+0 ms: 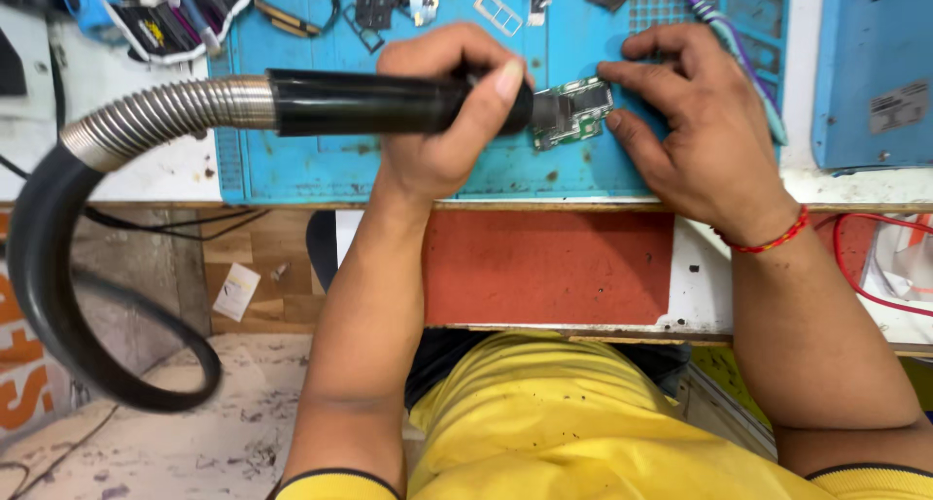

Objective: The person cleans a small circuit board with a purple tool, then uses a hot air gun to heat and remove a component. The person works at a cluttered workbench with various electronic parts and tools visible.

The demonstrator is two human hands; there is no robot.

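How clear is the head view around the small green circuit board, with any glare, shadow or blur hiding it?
Head view: light is even and soft; the small green circuit board is sharp, with a little shadow from the right hand on the blue work mat. The black hot-air handle in the left hand shows a mild sheen, and its tip covers the board's left edge. Straight edges bow slightly toward the borders.

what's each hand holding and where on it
The left hand grips the black hot-air wand near its nozzle end. The right hand holds nothing; its fingertips pin the green circuit board at its right edge on the blue mat.
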